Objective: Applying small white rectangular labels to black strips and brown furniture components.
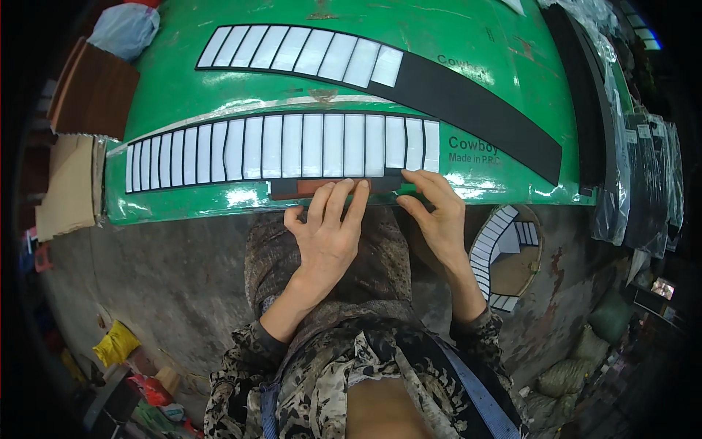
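A long strip [292, 146] of white rectangles divided by black lines lies across the green table near its front edge. Along its lower edge sits a flat dark bar [284, 189] with a reddish-brown middle part. My left hand [327, 223] rests its fingertips on this bar, fingers a little apart. At the bar's right end is my right hand [441, 219], thumb and forefinger apart, the forefinger touching a small black piece by the strip's edge. Farther back, a curved black strip [475, 113] carries similar white rectangles on its left part.
The green tabletop [168, 95] has a glossy cover. Black strips and plastic-wrapped sheets [643, 175] hang at the right edge. A round container [540, 256] on the floor holds more white-and-black strips. Cardboard [69, 186] and a brown box [95, 88] stand at the left.
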The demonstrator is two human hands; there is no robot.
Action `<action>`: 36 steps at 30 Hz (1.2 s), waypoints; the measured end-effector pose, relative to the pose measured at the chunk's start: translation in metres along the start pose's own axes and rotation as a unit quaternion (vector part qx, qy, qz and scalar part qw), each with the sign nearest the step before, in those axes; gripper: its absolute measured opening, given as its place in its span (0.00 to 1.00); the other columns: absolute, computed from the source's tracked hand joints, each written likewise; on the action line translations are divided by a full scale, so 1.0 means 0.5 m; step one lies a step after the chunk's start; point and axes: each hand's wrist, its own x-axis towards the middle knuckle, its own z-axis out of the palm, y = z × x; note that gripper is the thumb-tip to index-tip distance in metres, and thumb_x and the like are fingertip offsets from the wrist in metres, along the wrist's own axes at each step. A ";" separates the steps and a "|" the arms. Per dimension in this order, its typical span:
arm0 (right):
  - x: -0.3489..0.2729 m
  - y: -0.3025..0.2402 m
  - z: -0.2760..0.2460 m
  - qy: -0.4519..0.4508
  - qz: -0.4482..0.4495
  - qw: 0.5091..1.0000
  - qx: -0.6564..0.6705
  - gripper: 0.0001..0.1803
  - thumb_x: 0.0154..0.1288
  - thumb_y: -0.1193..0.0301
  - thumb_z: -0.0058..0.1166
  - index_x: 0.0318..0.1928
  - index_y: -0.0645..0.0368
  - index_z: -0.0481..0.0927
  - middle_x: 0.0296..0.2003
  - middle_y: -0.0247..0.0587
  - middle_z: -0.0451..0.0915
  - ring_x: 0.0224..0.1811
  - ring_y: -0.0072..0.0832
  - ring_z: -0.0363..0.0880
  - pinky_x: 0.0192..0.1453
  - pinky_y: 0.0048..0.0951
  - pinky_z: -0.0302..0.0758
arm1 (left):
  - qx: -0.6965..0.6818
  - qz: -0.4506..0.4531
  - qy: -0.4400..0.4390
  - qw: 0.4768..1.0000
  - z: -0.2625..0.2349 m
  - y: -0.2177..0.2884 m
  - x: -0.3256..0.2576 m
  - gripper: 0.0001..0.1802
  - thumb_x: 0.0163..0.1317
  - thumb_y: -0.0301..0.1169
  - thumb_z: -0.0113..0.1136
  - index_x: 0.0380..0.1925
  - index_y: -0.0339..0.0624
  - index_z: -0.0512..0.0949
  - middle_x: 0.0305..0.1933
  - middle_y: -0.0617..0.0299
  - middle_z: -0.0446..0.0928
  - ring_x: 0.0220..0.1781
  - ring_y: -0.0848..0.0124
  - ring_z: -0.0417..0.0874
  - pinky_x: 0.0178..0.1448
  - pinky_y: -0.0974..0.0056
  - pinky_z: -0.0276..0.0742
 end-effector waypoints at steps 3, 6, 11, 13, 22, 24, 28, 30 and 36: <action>0.004 0.002 0.011 0.014 -0.003 0.999 0.030 0.21 0.48 0.75 0.66 0.47 0.59 0.82 0.41 0.41 0.80 0.41 0.34 0.78 0.45 0.31 0.75 | -0.011 0.001 -0.001 1.000 0.003 0.002 0.001 0.32 0.44 0.29 0.68 0.54 0.48 0.75 0.55 0.66 0.69 0.60 0.68 0.65 0.55 0.54 0.51; 0.008 0.008 0.019 0.020 -0.030 0.999 0.026 0.20 0.48 0.76 0.66 0.46 0.59 0.82 0.40 0.41 0.81 0.39 0.34 0.78 0.43 0.31 0.75 | -0.011 0.004 0.002 1.000 0.004 0.003 -0.001 0.32 0.44 0.29 0.68 0.55 0.48 0.74 0.56 0.65 0.68 0.60 0.67 0.64 0.55 0.53 0.51; 0.003 0.018 0.022 0.024 -0.055 0.998 0.016 0.24 0.45 0.76 0.67 0.47 0.57 0.81 0.45 0.42 0.79 0.40 0.35 0.77 0.43 0.33 0.75 | 0.009 0.007 0.002 1.000 0.003 0.007 -0.006 0.32 0.45 0.30 0.68 0.55 0.48 0.74 0.56 0.64 0.68 0.60 0.66 0.64 0.55 0.52 0.51; 0.003 -0.008 0.018 0.046 -0.090 0.994 -0.038 0.28 0.42 0.76 0.68 0.50 0.56 0.80 0.49 0.42 0.76 0.42 0.37 0.76 0.44 0.34 0.75 | 0.003 0.005 0.013 1.000 0.012 0.007 -0.016 0.32 0.44 0.30 0.68 0.55 0.47 0.73 0.56 0.64 0.68 0.60 0.66 0.64 0.55 0.52 0.51; -0.017 -0.009 0.042 0.051 -0.195 0.955 -0.219 0.28 0.44 0.77 0.64 0.52 0.54 0.78 0.55 0.45 0.70 0.49 0.42 0.70 0.47 0.37 0.74 | 0.069 0.046 0.033 0.996 0.022 0.006 -0.017 0.27 0.50 0.31 0.62 0.53 0.61 0.77 0.53 0.65 0.66 0.56 0.66 0.64 0.52 0.52 0.53; -0.016 -0.008 0.042 0.047 -0.203 0.951 -0.229 0.28 0.46 0.78 0.62 0.52 0.56 0.78 0.56 0.46 0.69 0.50 0.43 0.69 0.49 0.39 0.72 | 0.059 0.039 0.034 0.997 0.023 0.008 -0.016 0.27 0.49 0.31 0.62 0.53 0.60 0.77 0.52 0.64 0.66 0.56 0.65 0.64 0.51 0.52 0.54; -0.015 -0.028 0.031 0.004 -0.177 0.965 -0.191 0.29 0.46 0.79 0.60 0.54 0.59 0.76 0.57 0.49 0.68 0.53 0.45 0.67 0.54 0.44 0.68 | 0.048 0.024 0.045 0.998 0.022 0.010 -0.014 0.27 0.48 0.30 0.57 0.53 0.61 0.77 0.52 0.65 0.68 0.54 0.69 0.66 0.49 0.52 0.55; -0.026 -0.035 0.032 0.012 -0.153 0.973 -0.175 0.29 0.46 0.79 0.60 0.54 0.60 0.75 0.58 0.51 0.66 0.55 0.46 0.66 0.55 0.46 0.66 | 0.064 0.039 0.044 0.996 0.020 0.008 -0.019 0.26 0.48 0.32 0.61 0.51 0.58 0.77 0.52 0.64 0.67 0.55 0.65 0.65 0.52 0.52 0.53; -0.043 -0.007 0.056 0.048 -0.173 0.960 -0.214 0.28 0.49 0.80 0.58 0.55 0.60 0.75 0.58 0.54 0.65 0.57 0.48 0.65 0.56 0.49 0.65 | 0.059 0.057 0.054 0.995 0.034 0.001 -0.027 0.26 0.50 0.32 0.60 0.53 0.58 0.75 0.53 0.64 0.66 0.55 0.66 0.65 0.52 0.52 0.53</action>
